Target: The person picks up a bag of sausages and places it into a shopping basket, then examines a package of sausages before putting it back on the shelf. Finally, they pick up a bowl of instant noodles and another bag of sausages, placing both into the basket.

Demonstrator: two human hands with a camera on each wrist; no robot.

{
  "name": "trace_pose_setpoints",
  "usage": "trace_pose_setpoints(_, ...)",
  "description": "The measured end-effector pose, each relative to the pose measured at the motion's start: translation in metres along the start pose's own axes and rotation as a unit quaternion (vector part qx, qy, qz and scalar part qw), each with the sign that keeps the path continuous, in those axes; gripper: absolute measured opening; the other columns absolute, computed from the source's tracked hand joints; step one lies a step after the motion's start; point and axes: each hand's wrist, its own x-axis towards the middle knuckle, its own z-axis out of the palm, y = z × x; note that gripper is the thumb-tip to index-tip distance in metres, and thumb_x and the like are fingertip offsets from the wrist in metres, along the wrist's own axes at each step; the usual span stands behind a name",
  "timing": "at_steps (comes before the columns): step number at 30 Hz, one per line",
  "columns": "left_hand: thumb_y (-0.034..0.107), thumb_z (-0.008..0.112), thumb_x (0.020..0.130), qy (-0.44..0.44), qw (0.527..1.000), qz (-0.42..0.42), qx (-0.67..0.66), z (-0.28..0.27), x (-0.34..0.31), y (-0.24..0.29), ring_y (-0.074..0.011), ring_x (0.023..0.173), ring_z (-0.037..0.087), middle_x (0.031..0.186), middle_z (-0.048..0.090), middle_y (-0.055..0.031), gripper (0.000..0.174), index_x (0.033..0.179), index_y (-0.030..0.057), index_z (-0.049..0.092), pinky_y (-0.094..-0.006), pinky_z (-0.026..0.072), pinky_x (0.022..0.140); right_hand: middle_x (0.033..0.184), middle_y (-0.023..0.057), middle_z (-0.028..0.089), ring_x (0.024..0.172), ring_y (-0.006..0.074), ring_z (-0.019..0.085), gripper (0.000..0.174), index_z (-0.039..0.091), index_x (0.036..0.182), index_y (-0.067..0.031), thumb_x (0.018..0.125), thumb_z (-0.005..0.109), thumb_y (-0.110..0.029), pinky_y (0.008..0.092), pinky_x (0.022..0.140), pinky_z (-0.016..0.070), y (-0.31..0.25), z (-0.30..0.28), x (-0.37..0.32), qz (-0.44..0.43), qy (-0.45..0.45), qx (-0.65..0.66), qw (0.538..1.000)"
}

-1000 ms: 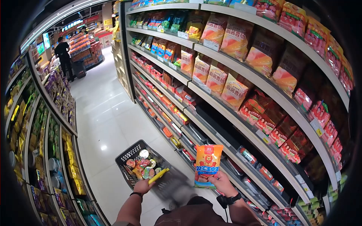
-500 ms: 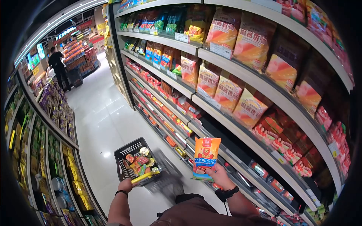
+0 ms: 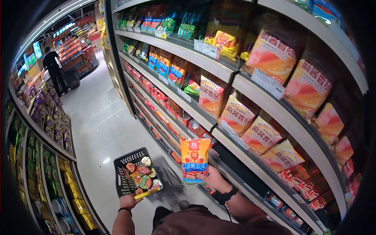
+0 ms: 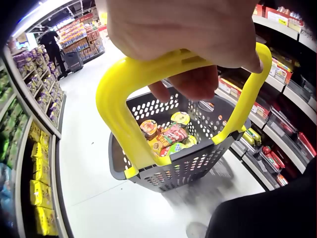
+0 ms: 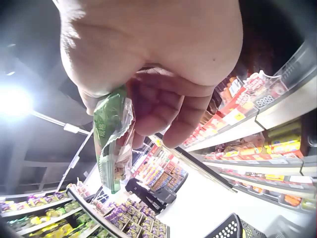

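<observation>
My right hand (image 3: 213, 180) pinches the lower right edge of an orange and blue bag of sausages (image 3: 194, 160), its front with a cartoon lion turned up toward me. In the right wrist view the bag (image 5: 111, 136) appears edge-on, showing green wrapping between thumb and fingers. My left hand (image 3: 128, 201) grips the yellow handle (image 4: 114, 109) of a dark grey shopping basket (image 4: 178, 173). Inside the basket lie several round tubs and coloured food packets (image 4: 171, 136). The sausage bag is held to the right of the basket, in front of the shelves.
Tall shelves (image 3: 223, 72) of packaged sausages line the right side. Lower shelves with yellow packets (image 3: 80, 201) run along the left. Pale tiled floor (image 3: 94, 129) leads down the aisle to a person in dark clothes (image 3: 54, 72) beside a dark bin-like container (image 3: 71, 79).
The head view has turned right and come closer to the shelves. In it, the sausage bag and basket have shifted left. Both hands keep their hold.
</observation>
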Motion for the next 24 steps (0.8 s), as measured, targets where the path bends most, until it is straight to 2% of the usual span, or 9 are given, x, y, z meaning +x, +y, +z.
trace_pose_setpoints(1, 0.077, 0.054, 0.075, 0.018, 1.0, 0.013, -0.011, -0.005, 0.007, -0.004, -0.027, 0.077, 0.069, 0.082, 0.072, -0.0076, 0.065, 0.098, 0.0192, 0.071, -0.0417, 0.0526, 0.066, 0.119, 0.0039, 0.061, 0.108, 0.0109, 0.055, 0.038, 0.054, 0.126, -0.0007, 0.091, 0.065, -0.009, 0.0312, 0.098, 0.0431, 0.001, 0.001, 0.009, 0.003, 0.004, 0.002, 1.0)
trace_pose_setpoints(4, 0.077, 0.052, 0.077, 0.03, 0.999, 0.044, 0.003, -0.022, 0.041, -0.021, -0.0274, 0.075, 0.069, 0.08, 0.071, -0.0081, 0.065, 0.096, 0.0187, 0.071, -0.0424, 0.0523, 0.064, 0.124, 0.0048, 0.059, 0.112, 0.0116, 0.053, 0.042, 0.05, 0.129, -0.0009, 0.093, 0.065, -0.014, 0.0319, 0.1, 0.0418, 0.003, 0.007, 0.038, -0.082, 0.018, 0.02, 0.996)
trace_pose_setpoints(7, 0.077, 0.052, 0.077, 0.042, 0.996, 0.081, 0.025, -0.038, 0.084, -0.037, -0.0284, 0.07, 0.068, 0.074, 0.07, -0.0086, 0.063, 0.09, 0.0182, 0.072, -0.0422, 0.052, 0.062, 0.122, 0.0045, 0.059, 0.111, 0.0117, 0.054, 0.042, 0.05, 0.13, -0.0008, 0.093, 0.064, -0.015, 0.0317, 0.099, 0.0422, -0.006, 0.015, 0.062, -0.099, 0.048, 0.014, 0.994)
trace_pose_setpoints(9, 0.072, 0.059, 0.075, 0.075, 0.994, 0.077, -0.01, -0.053, 0.111, -0.048, -0.0306, 0.071, 0.067, 0.075, 0.07, -0.011, 0.062, 0.08, 0.0119, 0.072, -0.0422, 0.0526, 0.066, 0.122, 0.0043, 0.06, 0.11, 0.0115, 0.054, 0.043, 0.049, 0.13, -0.0008, 0.093, 0.065, -0.016, 0.0314, 0.099, 0.0426, -0.012, 0.019, 0.08, -0.099, 0.068, -0.006, 0.993)
trace_pose_setpoints(15, 0.071, 0.057, 0.077, 0.088, 0.988, 0.125, 0.028, -0.1, 0.2, -0.084, -0.0301, 0.07, 0.068, 0.074, 0.07, -0.0115, 0.062, 0.084, 0.012, 0.072, -0.0423, 0.0527, 0.063, 0.123, 0.0046, 0.059, 0.111, 0.0114, 0.055, 0.045, 0.047, 0.131, 0.0002, 0.094, 0.064, -0.02, 0.0302, 0.099, 0.0435, -0.059, 0.041, 0.149, -0.103, 0.138, -0.058, 0.983)
trace_pose_setpoints(17, 0.071, 0.056, 0.077, 0.086, 0.986, 0.143, 0.027, -0.106, 0.227, -0.098, -0.0304, 0.069, 0.068, 0.073, 0.069, -0.012, 0.062, 0.085, 0.0113, 0.072, -0.0428, 0.0527, 0.062, 0.123, 0.0047, 0.06, 0.111, 0.0108, 0.055, 0.043, 0.047, 0.131, 0.0, 0.095, 0.063, -0.019, 0.0296, 0.098, 0.0441, -0.077, 0.047, 0.169, -0.073, 0.166, -0.088, 0.979)
trace_pose_setpoints(19, 0.07, 0.057, 0.076, 0.108, 0.982, 0.152, 0.028, -0.109, 0.255, -0.108, -0.0308, 0.066, 0.068, 0.071, 0.069, -0.0138, 0.064, 0.089, 0.0091, 0.071, -0.0432, 0.0523, 0.059, 0.117, 0.0039, 0.063, 0.105, 0.0093, 0.056, 0.037, 0.052, 0.125, -0.0003, 0.095, 0.063, -0.018, 0.0294, 0.094, 0.0457, -0.1, 0.062, 0.185, -0.077, 0.217, -0.074, 0.97)
trace_pose_setpoints(24, 0.066, 0.058, 0.079, 0.112, 0.978, 0.178, 0.015, -0.138, 0.292, -0.119, -0.032, 0.068, 0.068, 0.076, 0.069, -0.0159, 0.06, 0.08, 0.007, 0.072, -0.0444, 0.0525, 0.06, 0.112, 0.0029, 0.065, 0.1, 0.0084, 0.058, 0.034, 0.057, 0.12, 0.0001, 0.093, 0.066, -0.018, 0.0279, 0.091, 0.0469, -0.111, 0.067, 0.223, -0.09, 0.296, -0.14, 0.941)
